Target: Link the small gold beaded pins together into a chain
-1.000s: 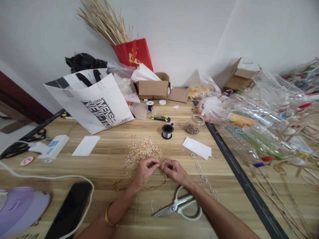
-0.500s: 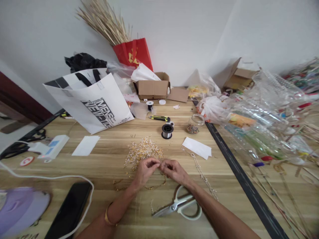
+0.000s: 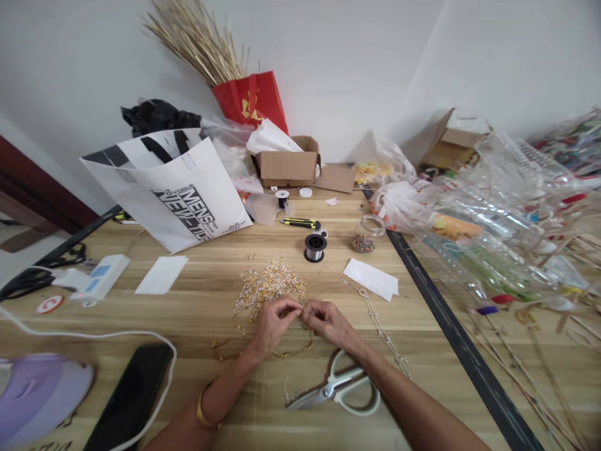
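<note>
My left hand and my right hand meet over the table, thumbs and forefingers pinched tip to tip. What sits between the fingertips is too small to make out. A gold beaded chain lies in a curve beneath the hands, its right end rising toward my right fingers. Just behind my left hand is a heap of gold and clear beads. Scissors with pale handles lie below my right forearm, blades pointing left. A silvery chain stretches along the table to the right of my right hand.
A wire spool, a utility knife and a glass jar of small beads stand farther back. White paper lies at right, plastic bottles beyond. At left are a phone, a power strip and a white bag.
</note>
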Motion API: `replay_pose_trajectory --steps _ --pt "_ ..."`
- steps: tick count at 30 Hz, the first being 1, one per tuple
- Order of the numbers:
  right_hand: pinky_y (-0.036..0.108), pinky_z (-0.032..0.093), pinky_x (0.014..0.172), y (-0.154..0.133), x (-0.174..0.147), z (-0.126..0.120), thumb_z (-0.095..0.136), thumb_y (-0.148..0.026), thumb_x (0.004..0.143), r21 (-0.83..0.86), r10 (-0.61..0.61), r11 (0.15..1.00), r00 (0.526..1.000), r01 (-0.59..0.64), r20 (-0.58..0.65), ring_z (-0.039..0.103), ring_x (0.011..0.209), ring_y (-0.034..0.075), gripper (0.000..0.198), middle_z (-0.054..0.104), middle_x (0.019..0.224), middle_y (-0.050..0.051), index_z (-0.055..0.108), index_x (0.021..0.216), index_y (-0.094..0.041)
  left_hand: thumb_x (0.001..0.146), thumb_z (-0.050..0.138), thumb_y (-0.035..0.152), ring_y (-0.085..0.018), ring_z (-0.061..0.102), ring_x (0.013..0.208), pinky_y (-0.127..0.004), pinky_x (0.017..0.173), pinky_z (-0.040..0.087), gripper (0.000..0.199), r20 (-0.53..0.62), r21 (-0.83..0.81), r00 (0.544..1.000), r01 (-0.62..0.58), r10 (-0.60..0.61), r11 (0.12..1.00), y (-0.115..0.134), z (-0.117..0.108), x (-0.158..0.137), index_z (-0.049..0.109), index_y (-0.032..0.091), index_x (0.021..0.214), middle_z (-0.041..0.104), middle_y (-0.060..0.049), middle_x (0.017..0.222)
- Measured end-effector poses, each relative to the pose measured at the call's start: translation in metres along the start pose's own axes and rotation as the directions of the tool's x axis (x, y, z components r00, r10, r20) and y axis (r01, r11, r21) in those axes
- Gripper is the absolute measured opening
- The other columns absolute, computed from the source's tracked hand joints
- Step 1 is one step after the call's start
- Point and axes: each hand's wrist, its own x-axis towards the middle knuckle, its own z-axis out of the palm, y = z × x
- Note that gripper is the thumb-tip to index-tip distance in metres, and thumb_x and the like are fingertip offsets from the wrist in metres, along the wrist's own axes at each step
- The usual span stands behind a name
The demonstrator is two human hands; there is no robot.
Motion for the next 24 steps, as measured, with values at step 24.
replay_pose_trajectory --steps 24 --pt "0.02 0.029 0.047 0.0035 0.0003 -0.0004 0.052 -0.034 0.084 0.002 0.009 1.0 1.0 -0.009 -0.006 0.038 0.049 0.008 0.023 0.043 0.057 -0.004 0.052 0.07 -0.015 0.07 0.062 0.014 -0.015 0.064 0.07 -0.025 0.067 0.052 0.012 -0.02 -0.034 0.999 0.036 -0.037 0.999 -0.0027 0.0003 0.0001 0.066 0.015 0.081 0.069 -0.004 0.075"
